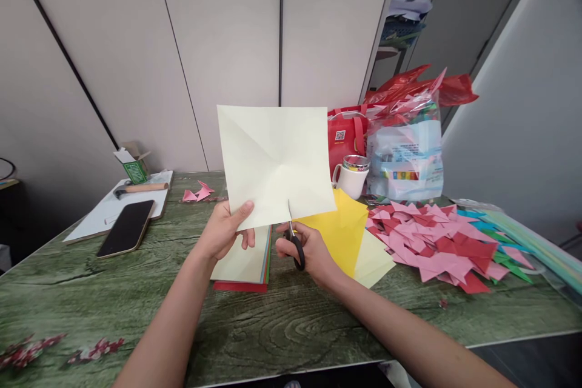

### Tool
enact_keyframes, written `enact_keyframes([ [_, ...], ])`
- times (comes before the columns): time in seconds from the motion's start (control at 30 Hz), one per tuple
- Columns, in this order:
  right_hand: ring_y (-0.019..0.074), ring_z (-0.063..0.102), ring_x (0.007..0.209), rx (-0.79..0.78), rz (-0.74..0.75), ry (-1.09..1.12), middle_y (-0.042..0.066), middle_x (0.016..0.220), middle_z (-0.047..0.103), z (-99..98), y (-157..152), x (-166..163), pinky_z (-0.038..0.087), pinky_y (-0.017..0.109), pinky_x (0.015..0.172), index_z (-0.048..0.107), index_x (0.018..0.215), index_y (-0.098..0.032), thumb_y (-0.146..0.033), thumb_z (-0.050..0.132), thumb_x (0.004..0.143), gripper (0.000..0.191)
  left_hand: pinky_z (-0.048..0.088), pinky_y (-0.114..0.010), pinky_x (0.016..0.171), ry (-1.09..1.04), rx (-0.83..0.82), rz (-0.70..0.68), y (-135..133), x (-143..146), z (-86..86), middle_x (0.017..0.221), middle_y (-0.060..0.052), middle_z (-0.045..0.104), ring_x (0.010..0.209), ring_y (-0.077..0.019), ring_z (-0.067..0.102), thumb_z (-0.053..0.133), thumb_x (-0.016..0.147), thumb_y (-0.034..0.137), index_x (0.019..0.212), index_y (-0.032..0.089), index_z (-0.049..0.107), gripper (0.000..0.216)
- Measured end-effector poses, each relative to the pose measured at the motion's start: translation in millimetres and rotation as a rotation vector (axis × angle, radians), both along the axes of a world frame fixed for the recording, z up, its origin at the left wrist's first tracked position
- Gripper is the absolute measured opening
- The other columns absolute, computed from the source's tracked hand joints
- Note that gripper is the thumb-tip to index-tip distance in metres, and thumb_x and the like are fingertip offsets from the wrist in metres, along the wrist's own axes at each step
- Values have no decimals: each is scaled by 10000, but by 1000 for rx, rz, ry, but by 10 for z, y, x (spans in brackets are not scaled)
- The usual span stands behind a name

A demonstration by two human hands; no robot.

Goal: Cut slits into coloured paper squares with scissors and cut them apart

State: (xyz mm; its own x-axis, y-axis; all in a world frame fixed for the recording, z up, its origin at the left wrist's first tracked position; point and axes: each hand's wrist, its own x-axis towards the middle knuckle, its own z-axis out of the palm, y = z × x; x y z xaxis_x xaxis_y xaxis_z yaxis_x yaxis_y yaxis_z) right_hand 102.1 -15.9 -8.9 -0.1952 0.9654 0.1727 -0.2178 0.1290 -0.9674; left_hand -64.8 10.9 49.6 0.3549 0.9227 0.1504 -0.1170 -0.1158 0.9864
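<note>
A creased, pale cream sheet of paper (277,157) is held up above the table. My left hand (227,227) pinches its lower left corner, thumb in front and fingers behind. In my right hand (309,248) is a pair of black-handled scissors (297,248), fingers wrapped in the loops. The blades meet the sheet's lower edge, right of its middle. Below the sheet lies a stack of coloured paper (240,264), cream on top and red at the bottom. Yellow paper (345,236) and another cream sheet (375,260) rest right of my right hand.
Folded pink and red paper pieces (436,236) are heaped at right, with green and blue ones. Behind stand a white mug (352,177), a red bag (345,139) and a filled plastic bag (404,157). A phone (127,227), hammer (140,188) and small box (134,167) are at left.
</note>
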Motion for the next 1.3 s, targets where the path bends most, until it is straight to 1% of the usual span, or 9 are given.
enact_keyframes([
  [0.1, 101, 500, 571, 21, -19, 11, -28, 609, 544, 5, 11, 8, 401, 236, 565, 531, 818, -151, -365, 684, 580, 355, 345, -190, 276, 5, -25, -4, -15, 22, 4, 388, 10, 538, 291, -110, 490, 547, 752, 326, 705, 120, 537, 212],
  [0.23, 92, 477, 563, 57, -33, 4, -29, 618, 526, 25, 20, 15, 386, 228, 546, 533, 760, -144, -355, 677, 594, 304, 332, -186, 269, 12, -48, -13, -27, 44, 10, 377, 16, 526, 286, -111, 487, 559, 740, 334, 677, 125, 521, 221],
  [0.67, 110, 492, 578, 38, -43, -15, -19, 603, 522, 22, 10, 13, 418, 256, 581, 542, 800, -151, -382, 665, 602, 328, 310, -181, 261, 20, -46, 3, -42, 53, 35, 350, 19, 508, 279, -107, 476, 573, 720, 356, 645, 132, 521, 242],
  [0.8, 98, 484, 566, 37, -34, 18, -21, 611, 526, 24, 9, 11, 413, 249, 584, 546, 785, -146, -362, 668, 605, 306, 315, -181, 263, 15, -42, -6, -39, 50, 33, 351, 20, 509, 276, -104, 474, 565, 729, 351, 641, 134, 520, 238],
  [0.97, 91, 471, 538, 29, -32, 33, -31, 585, 521, 26, 3, 10, 398, 238, 557, 542, 771, -146, -363, 666, 606, 299, 317, -180, 266, 33, -35, -3, -38, 44, 25, 335, 20, 498, 276, -103, 470, 554, 737, 355, 632, 134, 518, 248],
  [1.17, 93, 457, 504, 33, -60, -32, -28, 532, 517, 24, 3, 11, 366, 230, 511, 527, 745, -144, -392, 646, 622, 302, 319, -185, 273, 29, -36, 0, -29, 44, 19, 339, 18, 507, 275, -106, 471, 550, 742, 355, 648, 135, 517, 241],
  [1.3, 92, 459, 496, 42, -62, -37, -28, 526, 509, 10, 7, 10, 386, 233, 509, 521, 742, -146, -401, 637, 631, 301, 322, -189, 280, 25, -43, -8, -34, 47, 21, 336, 20, 506, 272, -105, 467, 546, 745, 358, 642, 139, 512, 244],
])
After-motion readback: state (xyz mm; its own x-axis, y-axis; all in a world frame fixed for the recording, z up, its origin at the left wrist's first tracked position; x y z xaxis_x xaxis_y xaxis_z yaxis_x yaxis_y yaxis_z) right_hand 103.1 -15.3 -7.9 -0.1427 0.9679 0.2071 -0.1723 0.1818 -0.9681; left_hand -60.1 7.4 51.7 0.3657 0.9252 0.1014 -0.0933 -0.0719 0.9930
